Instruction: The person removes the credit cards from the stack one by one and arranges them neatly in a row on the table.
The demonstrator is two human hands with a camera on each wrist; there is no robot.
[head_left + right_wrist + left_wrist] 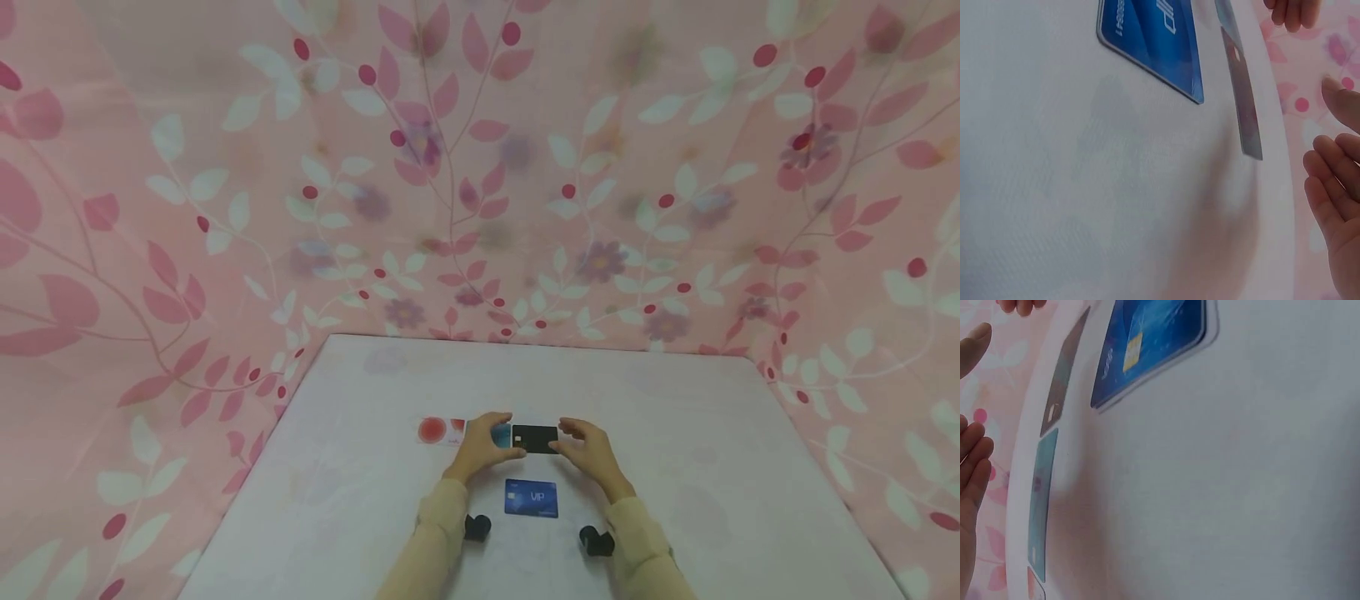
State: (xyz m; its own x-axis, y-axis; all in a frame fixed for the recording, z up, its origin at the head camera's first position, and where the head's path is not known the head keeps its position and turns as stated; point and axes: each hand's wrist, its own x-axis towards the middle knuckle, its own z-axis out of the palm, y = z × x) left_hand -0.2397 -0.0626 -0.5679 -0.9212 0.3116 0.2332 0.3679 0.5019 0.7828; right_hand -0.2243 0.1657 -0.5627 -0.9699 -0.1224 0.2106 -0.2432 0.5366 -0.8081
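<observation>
A black card (536,438) lies flat on the white table (690,467), with a teal card (501,434) touching its left end. My left hand (486,447) hovers over the teal card, thumb near the black card's left corner. My right hand (589,450) hovers at the black card's right end. Both hands have relaxed fingers and hold nothing. In the left wrist view my left hand's fingers (972,469) sit clear of the black card (1062,375) and teal card (1041,500). In the right wrist view my right hand's fingers (1335,200) stay off the black card (1245,106).
A blue VIP card (531,498) lies nearer to me, between my forearms; it also shows as the blue card (1154,344) and blue card (1154,44). A white card with a red disc (437,430) lies left of the teal one. Pink floral cloth (480,167) walls the table.
</observation>
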